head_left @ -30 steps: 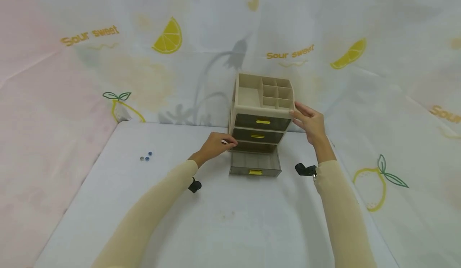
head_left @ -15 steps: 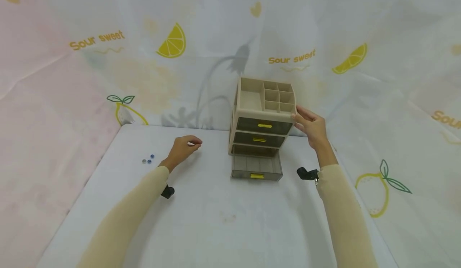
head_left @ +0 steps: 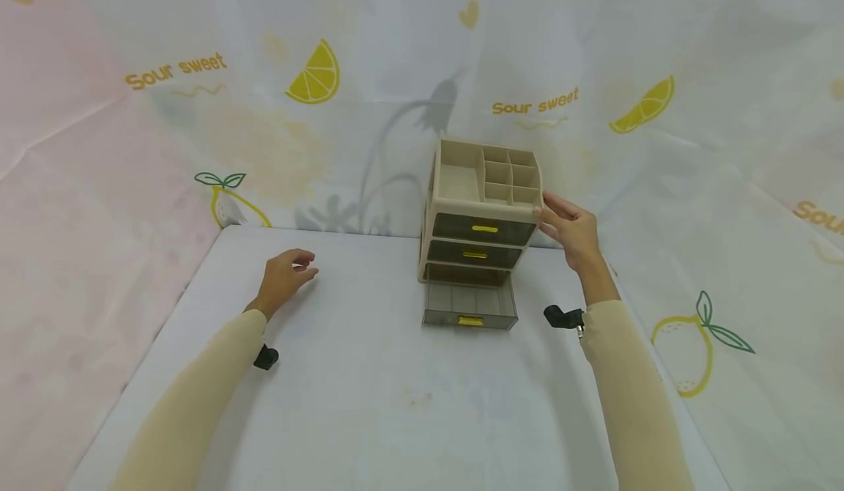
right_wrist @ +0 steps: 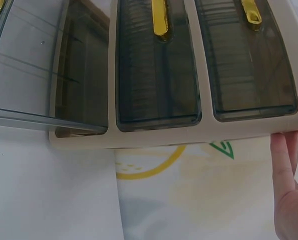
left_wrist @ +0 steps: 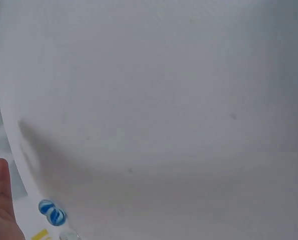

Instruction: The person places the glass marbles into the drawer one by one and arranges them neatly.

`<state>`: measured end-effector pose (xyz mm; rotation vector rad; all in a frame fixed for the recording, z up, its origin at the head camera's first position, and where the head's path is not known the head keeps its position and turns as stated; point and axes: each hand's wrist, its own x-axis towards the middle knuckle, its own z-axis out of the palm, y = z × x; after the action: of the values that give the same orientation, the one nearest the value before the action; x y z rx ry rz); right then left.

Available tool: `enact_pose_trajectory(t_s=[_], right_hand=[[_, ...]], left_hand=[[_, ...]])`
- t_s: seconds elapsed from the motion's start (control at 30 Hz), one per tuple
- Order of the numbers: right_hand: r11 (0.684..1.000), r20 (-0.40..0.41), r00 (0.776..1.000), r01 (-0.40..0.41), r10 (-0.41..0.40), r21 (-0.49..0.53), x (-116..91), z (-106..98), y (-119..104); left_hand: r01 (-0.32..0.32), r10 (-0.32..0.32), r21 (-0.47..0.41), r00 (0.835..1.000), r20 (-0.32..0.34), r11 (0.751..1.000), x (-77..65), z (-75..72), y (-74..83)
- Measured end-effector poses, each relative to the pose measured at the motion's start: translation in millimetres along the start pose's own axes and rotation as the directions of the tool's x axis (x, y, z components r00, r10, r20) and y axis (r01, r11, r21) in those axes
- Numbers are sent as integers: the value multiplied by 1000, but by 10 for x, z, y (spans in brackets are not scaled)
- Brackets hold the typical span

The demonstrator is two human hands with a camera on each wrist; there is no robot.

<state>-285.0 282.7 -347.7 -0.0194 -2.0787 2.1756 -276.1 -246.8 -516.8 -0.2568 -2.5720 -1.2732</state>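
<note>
A beige drawer organizer stands at the back of the table, its clear bottom drawer pulled out. My right hand rests its fingertips on the organizer's upper right side; in the right wrist view, the fingers are fairly straight against that side. Off to the left, my left hand hovers over the table with thumb and fingers apart, holding nothing. Close to it in the left wrist view lie two blue-and-white marbles and a clear marble, all hidden by the hand in the head view.
The organizer's top tray has several compartments. Above the pulled-out drawer, two dark drawers with yellow handles are closed. Lemon-print cloth rises behind and beside the white table.
My left hand has moved left from beside the organizer to the marbles, its fingers spreading apart. The right hand stays at the organizer's side. The view has shifted slightly.
</note>
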Motion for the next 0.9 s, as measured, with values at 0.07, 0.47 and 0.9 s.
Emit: enact_pose_trajectory(t_s=[0.07,0.47,0.9], right_hand=[[1000,1,1000,-3,3,0,-5,4,-1],[1000,-1,1000,-10,10,-17,3,-18,-6],[1000,-5,1000,1,-1,-16,6,-11,-3]], left_hand=[[8,-8,22,1000,-14,1000,-39,-65,-59],[147,-151,168,989,11,975,-260,-392,-203],[163,-174,178,984,44,970,-331,-441,-239]])
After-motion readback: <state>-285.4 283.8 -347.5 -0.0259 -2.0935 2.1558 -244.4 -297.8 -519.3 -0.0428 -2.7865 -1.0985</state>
